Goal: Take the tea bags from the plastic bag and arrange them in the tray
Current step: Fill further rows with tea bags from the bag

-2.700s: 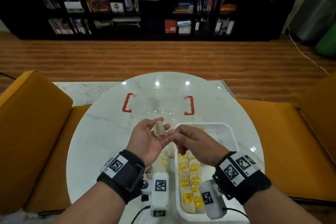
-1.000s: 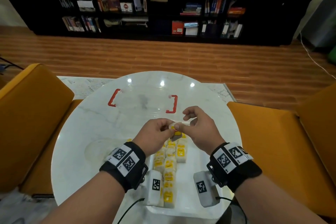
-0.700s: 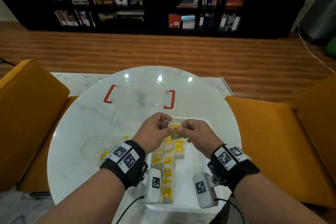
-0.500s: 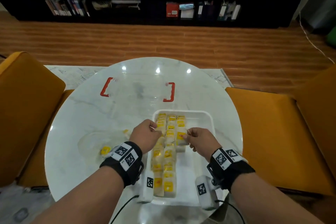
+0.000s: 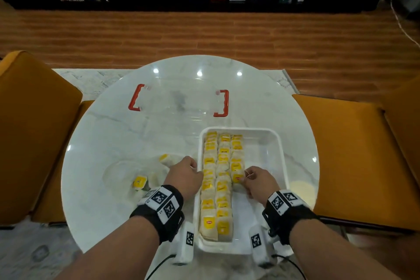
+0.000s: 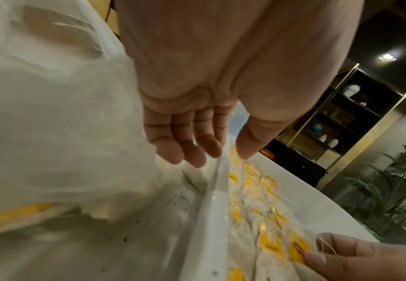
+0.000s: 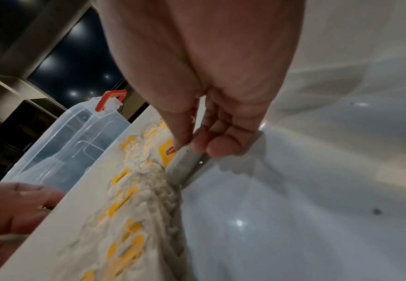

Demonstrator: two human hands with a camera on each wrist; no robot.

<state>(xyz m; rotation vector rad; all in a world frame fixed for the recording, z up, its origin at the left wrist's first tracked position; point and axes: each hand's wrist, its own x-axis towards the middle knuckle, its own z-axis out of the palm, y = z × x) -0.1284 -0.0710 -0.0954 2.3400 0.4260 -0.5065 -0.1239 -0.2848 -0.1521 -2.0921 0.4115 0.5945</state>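
Three rows of tea bags (image 5: 218,179), pale paper pouches each with a yellow tag on top, lie side by side along the left part of the white tray (image 5: 278,143); the two left rows run almost the whole length of the tray, the third row is shorter and ends at the right hand (image 5: 258,180). The right part of the tray floor is bare. That hand pinches the last tea bag (image 7: 185,163) of the third row between thumb and forefinger, the bag standing on its edge on the tray floor against its neighbours, with its string looped over the fingers. The left hand (image 5: 185,176) hangs just outside the tray's left rim, fingers loosely bent and close together, holding nothing. Beside it on the round marble table (image 5: 109,138) lies the crumpled clear plastic bag (image 5: 127,175), with a few more tea bags showing through it. A clear box with red handles (image 5: 181,102) stands beyond the tray.
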